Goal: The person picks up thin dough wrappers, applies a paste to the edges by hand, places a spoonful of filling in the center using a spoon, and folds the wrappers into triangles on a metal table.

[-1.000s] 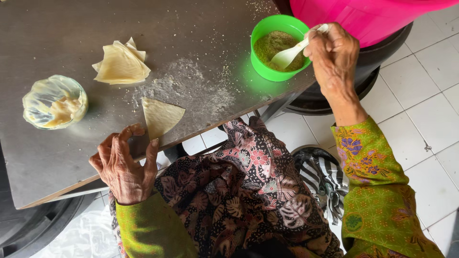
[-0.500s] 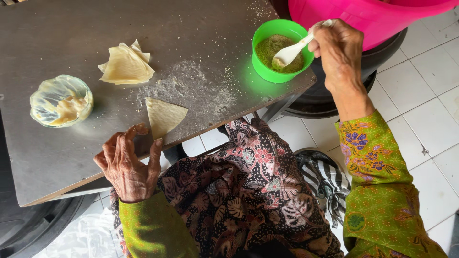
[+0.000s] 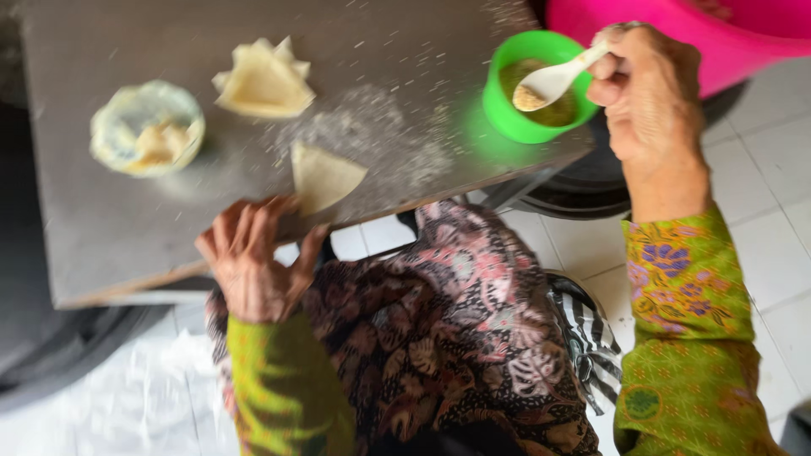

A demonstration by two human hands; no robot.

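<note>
Lifted clear of the filling since half a second ago, the white spoon now hangs over the green bowl with a small heap of brownish filling in its scoop.

Biggest in view, the grey table carries a dusting of flour at its middle; past its far right corner sits a pink tub. On the far left stands a round container wrapped in clear film, and right of it a stack of pastry sheets.

One triangular pastry sheet lies at the near edge, just beside the left hand, whose fingers rest spread on the table rim, gripping nothing. It looks thin, limp and easily torn, best lifted by a corner.

Her right hand is closed on the spoon handle.
</note>
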